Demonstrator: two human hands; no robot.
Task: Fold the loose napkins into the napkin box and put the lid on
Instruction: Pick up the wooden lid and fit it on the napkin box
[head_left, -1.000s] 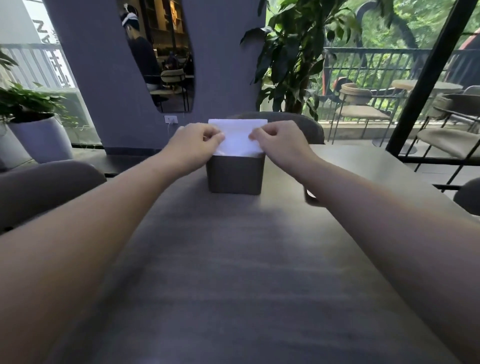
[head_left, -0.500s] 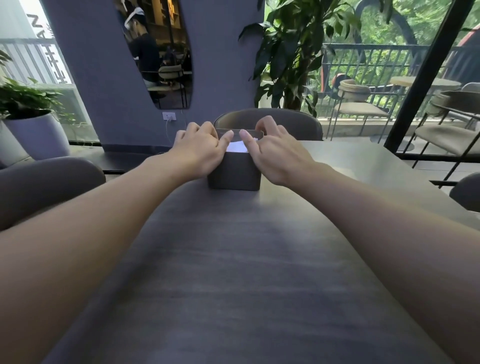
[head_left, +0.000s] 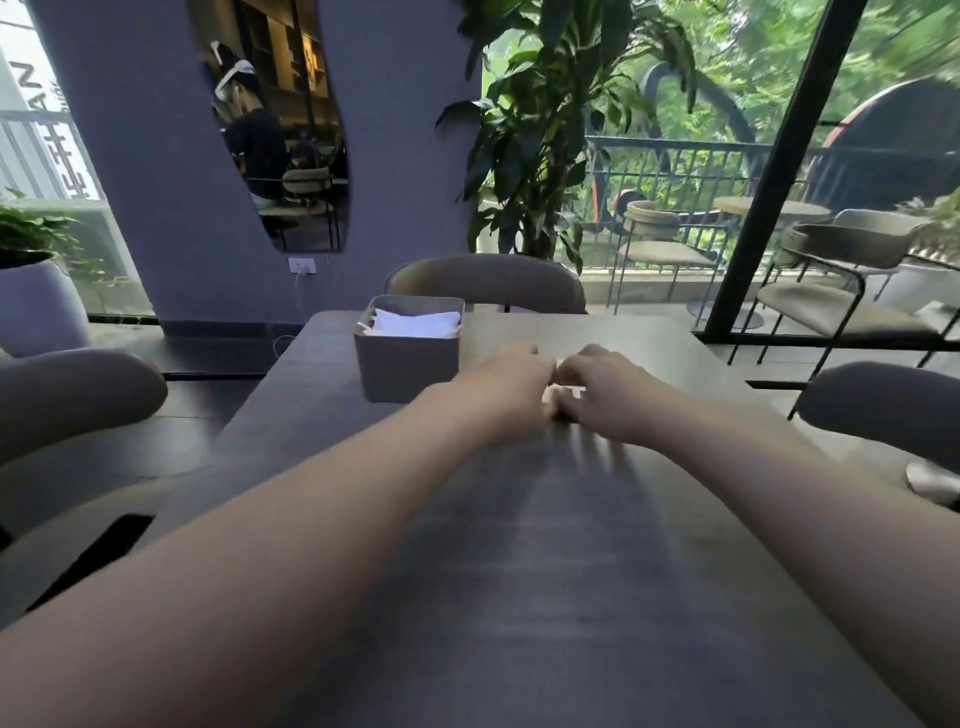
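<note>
Fingers (head_left: 563, 402) of both hands blur together over something pale just right of the open napkin box (head_left: 409, 358), grip unclear; a hasty pull could tear that sheet or knock the box across the desk (head_left: 519, 597).

Head view, forward-down — somewhat blurred

One napkin box (head_left: 410, 358), one table (head_left: 519, 597), two hands, five chairs, two potted plants, one mirror (head_left: 280, 124).

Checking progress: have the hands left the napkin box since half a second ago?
Yes. Both the left hand and right hand moved off the napkin box, to its right.
</note>
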